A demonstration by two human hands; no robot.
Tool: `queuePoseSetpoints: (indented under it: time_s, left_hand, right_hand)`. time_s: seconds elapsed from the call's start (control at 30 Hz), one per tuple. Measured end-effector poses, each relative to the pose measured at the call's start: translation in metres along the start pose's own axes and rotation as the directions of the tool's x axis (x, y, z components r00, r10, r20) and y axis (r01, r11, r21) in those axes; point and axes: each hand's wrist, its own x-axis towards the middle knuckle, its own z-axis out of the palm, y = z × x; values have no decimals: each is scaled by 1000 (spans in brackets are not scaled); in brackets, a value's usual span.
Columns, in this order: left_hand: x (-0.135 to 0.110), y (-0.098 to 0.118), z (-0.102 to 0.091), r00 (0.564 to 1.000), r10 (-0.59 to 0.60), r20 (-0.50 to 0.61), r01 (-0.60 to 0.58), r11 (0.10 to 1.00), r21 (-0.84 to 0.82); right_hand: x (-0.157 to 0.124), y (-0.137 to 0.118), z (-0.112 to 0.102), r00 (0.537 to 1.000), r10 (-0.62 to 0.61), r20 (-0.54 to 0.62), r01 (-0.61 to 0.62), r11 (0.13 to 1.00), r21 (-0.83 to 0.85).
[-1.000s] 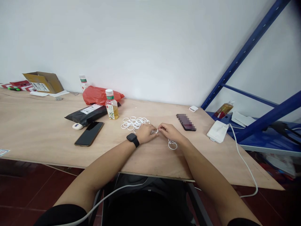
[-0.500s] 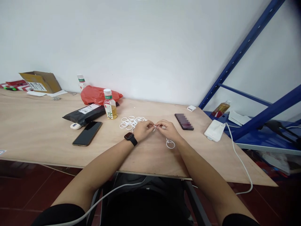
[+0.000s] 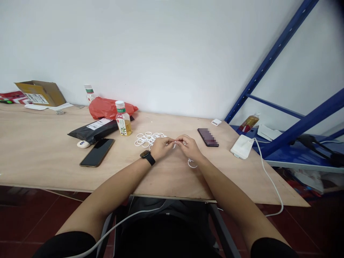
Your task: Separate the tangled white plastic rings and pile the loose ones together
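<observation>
My left hand [image 3: 161,147], with a black watch [image 3: 147,155] on its wrist, meets my right hand [image 3: 191,147] fingertip to fingertip above the table. Both are closed in a pinch on a small white ring [image 3: 174,145], most of it hidden by the fingers. Just left of my left hand lies a loose pile of white rings [image 3: 145,139], partly covered by that hand. Another white ring [image 3: 192,164] with a small eyelet rests on the wood under my right wrist, which overlaps its edge.
Left of the rings stand a drink bottle [image 3: 123,122], a phone [image 3: 97,153], a black parcel [image 3: 92,132] and a red bag [image 3: 104,107]. To the right lie a second phone [image 3: 208,137] and a white power bank [image 3: 242,147] with a cable. A blue rack [image 3: 285,143] borders the table's right side.
The view has shifted slightly, so everything sits a little further left. My hands remain pinched together, the fingertips slightly closer to each other.
</observation>
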Motion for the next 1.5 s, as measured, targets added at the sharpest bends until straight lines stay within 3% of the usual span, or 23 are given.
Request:
queuePoseSetpoints:
  time_s: [0.13,0.33,0.4,0.5,0.6,0.7,0.83,0.93,1.13,1.23,1.33,1.5]
  left_hand:
    - [1,-1,1,999,0,-41,2,999,46]
    - [4,4,-7,980,186,-77,-172,972,157]
    - [5,2,-11,970,232,-76,-214,957,195]
    - [7,-5,-20,959,266,-97,-222,920,324]
    - [9,-11,-32,965,240,-104,-162,860,483]
    - [10,-16,-41,981,178,-71,-111,832,544]
    - [10,-18,-38,992,126,-30,-91,847,523]
    - [7,-16,-27,987,155,45,-158,867,474]
    - [1,-6,-8,948,220,230,-298,867,398]
    - [0,-2,-8,943,235,236,-306,889,340]
    - [1,0,-13,913,327,244,-385,889,249]
    - [0,1,-12,885,429,183,-462,860,216]
  right_hand:
    - [0,-2,4,1000,11,-25,-11,1000,-1]
    - [1,3,13,978,122,-170,-101,987,128]
    - [1,5,13,975,147,-167,-117,977,177]
    - [2,13,5,983,147,-106,-131,981,146]
    - [3,31,-16,985,175,11,-174,983,-65]
    - [2,54,-37,946,277,171,-232,942,-244]
    - [-1,70,-49,884,348,312,-250,916,-315]
    - [-1,69,-44,843,325,428,-219,935,-280]
    - [1,49,-24,907,254,337,-169,950,-262]
    - [1,33,-15,918,275,287,-240,959,-151]
    - [1,21,-7,932,266,247,-257,964,-67]
    - [1,15,2,941,246,233,-237,969,-69]
